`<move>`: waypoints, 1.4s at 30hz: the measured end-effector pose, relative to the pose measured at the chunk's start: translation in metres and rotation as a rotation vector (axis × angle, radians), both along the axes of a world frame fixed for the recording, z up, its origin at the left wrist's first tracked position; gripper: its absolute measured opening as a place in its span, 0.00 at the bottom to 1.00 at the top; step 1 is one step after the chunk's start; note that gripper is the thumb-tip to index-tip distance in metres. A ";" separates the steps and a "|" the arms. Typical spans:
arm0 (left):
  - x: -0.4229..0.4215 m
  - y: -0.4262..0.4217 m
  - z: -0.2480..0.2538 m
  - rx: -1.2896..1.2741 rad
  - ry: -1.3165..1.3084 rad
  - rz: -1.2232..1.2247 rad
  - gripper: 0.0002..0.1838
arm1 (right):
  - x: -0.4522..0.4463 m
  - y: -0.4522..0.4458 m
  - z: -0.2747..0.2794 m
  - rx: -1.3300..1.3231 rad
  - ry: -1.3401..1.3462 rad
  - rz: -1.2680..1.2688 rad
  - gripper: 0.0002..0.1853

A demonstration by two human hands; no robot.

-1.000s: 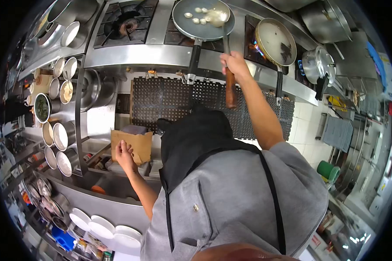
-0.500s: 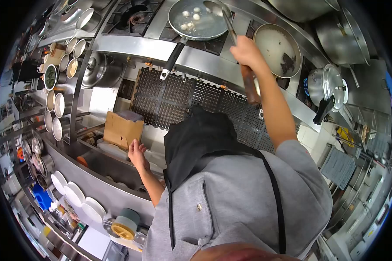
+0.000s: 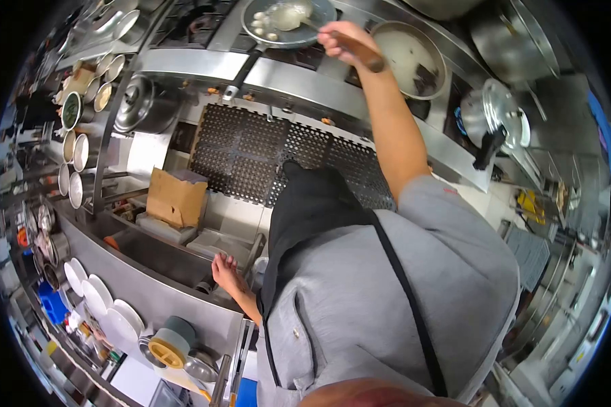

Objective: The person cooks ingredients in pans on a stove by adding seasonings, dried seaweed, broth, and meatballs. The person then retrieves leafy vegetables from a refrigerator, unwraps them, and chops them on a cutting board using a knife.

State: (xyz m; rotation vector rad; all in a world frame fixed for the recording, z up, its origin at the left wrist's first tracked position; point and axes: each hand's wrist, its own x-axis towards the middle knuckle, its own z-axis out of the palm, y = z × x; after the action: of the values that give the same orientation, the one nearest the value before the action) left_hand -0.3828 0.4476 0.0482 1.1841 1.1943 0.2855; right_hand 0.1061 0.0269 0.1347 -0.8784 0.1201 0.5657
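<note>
My right hand [image 3: 343, 42] is closed round the wooden handle of a metal ladle [image 3: 292, 16]. The ladle's bowl is in or just above a frying pan [image 3: 324, 13] on the stove, among several small white balls [image 3: 258, 24] in the pan. The pan's black handle [image 3: 244, 71] points toward me, untouched. My left hand [image 3: 227, 270] hangs low at my side near the steel counter, fingers loosely apart, holding nothing.
To the right of the pan stands a wide pot [image 3: 402, 57] of whitish liquid with a dark patch, then a pressure cooker [image 3: 490, 112]. A cardboard box [image 3: 176, 197] sits low on the left. White plates [image 3: 96, 296] stand on the counter [image 3: 163, 288]; a perforated mat [image 3: 244, 149] covers the floor.
My right hand has moved left toward the pan, and the ladle's bowl has shifted left over the white balls. The view has shifted; my left hand sits lower, still empty.
</note>
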 end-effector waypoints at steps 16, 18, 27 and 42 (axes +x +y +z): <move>-0.199 -0.111 -0.025 -0.143 0.143 -0.022 0.15 | -0.071 0.126 -0.071 -1.734 -0.553 -0.355 0.21; -0.220 -0.135 -0.019 -0.149 0.149 0.056 0.15 | -0.063 0.124 -0.063 -1.589 -0.388 -0.244 0.27; -0.281 -0.268 -0.032 -0.325 0.116 0.321 0.21 | -0.194 0.117 -0.020 -1.280 -1.077 -0.625 0.37; -0.584 -0.454 -0.173 -0.466 0.450 0.622 0.17 | -0.612 0.122 -0.135 -0.634 -1.632 1.893 0.19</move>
State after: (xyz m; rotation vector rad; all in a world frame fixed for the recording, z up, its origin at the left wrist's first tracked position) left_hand -0.9665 -0.0060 -0.1245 0.4522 1.8966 0.1863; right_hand -0.5058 0.1492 -0.0004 -1.6656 -2.3519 1.3213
